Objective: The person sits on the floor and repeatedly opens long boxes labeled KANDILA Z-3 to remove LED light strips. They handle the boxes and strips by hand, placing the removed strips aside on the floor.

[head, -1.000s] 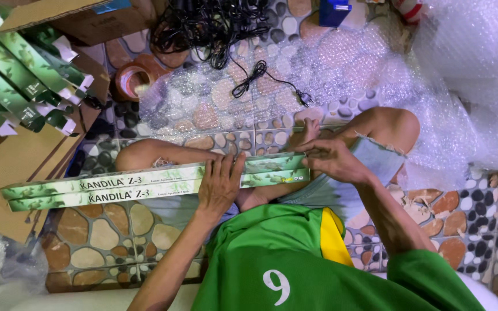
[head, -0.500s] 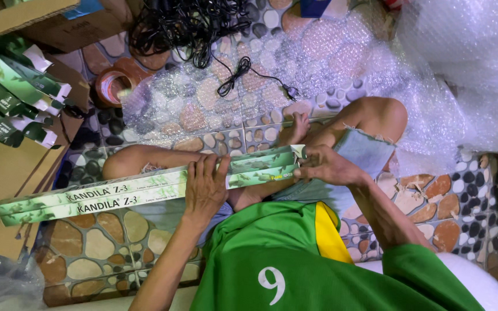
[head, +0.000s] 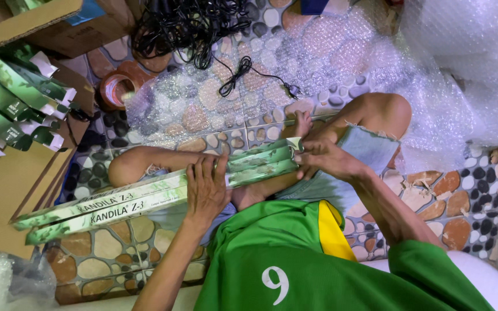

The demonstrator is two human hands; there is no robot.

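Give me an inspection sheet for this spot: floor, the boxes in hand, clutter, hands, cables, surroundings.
Surface: pebble-pattern tiled floor, partly under bubble wrap.
Job's things: two long green boxes held side by side across the person's lap.
Clutter: tape roll on the floor; stack of similar green boxes at left, beside cardboard.
Grippers: left hand lies flat over the boxes' middle; right hand grips their right end.
Cables: black cable tangle at top; one loose coiled cable on the wrap.
Surroundings: open cardboard carton top left; more bubble wrap at right.
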